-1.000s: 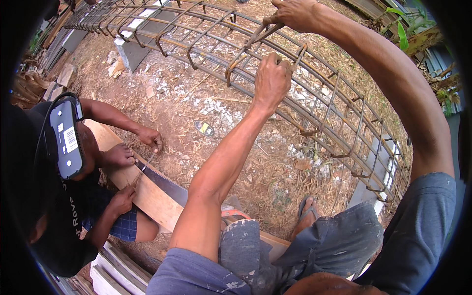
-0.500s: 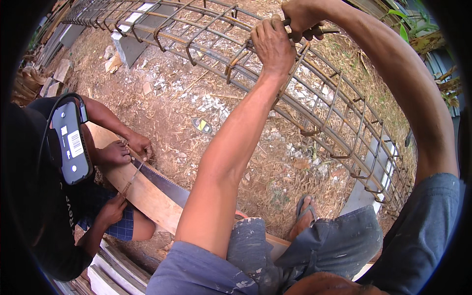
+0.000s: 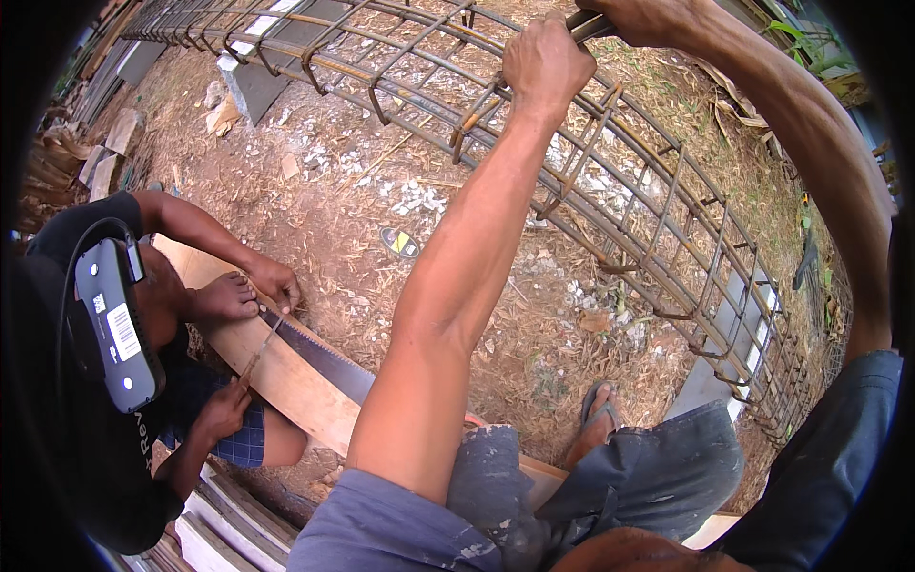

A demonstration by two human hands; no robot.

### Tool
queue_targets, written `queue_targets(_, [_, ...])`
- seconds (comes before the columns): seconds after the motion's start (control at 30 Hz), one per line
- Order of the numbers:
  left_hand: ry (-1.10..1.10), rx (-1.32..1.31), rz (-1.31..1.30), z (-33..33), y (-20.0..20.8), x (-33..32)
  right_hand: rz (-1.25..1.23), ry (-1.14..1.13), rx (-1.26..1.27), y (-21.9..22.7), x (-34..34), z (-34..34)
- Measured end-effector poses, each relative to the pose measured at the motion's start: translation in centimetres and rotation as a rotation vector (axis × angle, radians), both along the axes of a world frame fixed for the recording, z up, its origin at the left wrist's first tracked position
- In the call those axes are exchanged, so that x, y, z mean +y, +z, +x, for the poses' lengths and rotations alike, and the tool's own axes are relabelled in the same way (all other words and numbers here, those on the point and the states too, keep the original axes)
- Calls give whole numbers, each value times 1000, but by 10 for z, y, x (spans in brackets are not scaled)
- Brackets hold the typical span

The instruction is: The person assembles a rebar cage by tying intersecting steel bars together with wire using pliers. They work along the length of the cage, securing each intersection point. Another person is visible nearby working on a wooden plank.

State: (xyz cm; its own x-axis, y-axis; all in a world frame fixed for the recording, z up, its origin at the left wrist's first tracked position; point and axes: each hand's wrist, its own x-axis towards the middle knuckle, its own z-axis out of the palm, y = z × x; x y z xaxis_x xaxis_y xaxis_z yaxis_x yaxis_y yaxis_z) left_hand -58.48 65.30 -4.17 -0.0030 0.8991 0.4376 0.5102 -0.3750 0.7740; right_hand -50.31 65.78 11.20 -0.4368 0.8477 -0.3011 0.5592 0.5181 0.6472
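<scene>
My left hand (image 3: 548, 65) is closed in a fist over the top side of a long steel rebar cage (image 3: 658, 250); its grip hides what is inside. My right hand (image 3: 658, 17), cut off by the upper edge, is wrapped around a dark metal tool (image 3: 593, 27) shaped like a bar or handles. That tool reaches across to my left fist, and its kind is unclear. Rusty stirrups tie the cage's long bars together around both hands.
At the left a co-worker holds a thin file-like tool (image 3: 262, 349) against a toothed saw blade (image 3: 324, 360) on a wooden plank (image 3: 295, 396). Grey-white blocks (image 3: 250, 88) support the cage. Straw and white chips (image 3: 419, 198) litter the ground. My sandalled foot (image 3: 599, 419) is below.
My left hand has shifted slightly right and up, its fingers now curled into a fist. My right hand has moved up and right with the dark tool. The co-worker has leaned slightly.
</scene>
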Motion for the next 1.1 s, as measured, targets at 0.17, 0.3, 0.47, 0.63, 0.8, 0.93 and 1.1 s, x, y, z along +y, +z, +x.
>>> queue_targets(0.17, [87, 380, 222, -5, -34, 13, -21, 14, 323, -66, 31, 61])
queue_targets(0.3, [105, 285, 268, 16, -27, 11, -122, -38, 274, -53, 37, 55])
queue_targets(0.47, [171, 56, 556, 15, -32, -27, -622, -914, 437, -16, -5, 0])
queue_targets(0.63, [148, -36, 615, 26, -40, -18, -593, -973, 443, -7, -15, -10])
queue_targets(0.8, [339, -71, 715, 37, -42, -19, -465, -706, 240, -6, -9, -13])
queue_targets(0.93, [310, 6, 679, 38, -42, -12, -509, -754, 242, 0, -6, -16])
queue_targets(1.1, [323, -67, 680, 38, -34, -2, -271, -472, 154, 15, -23, -27])
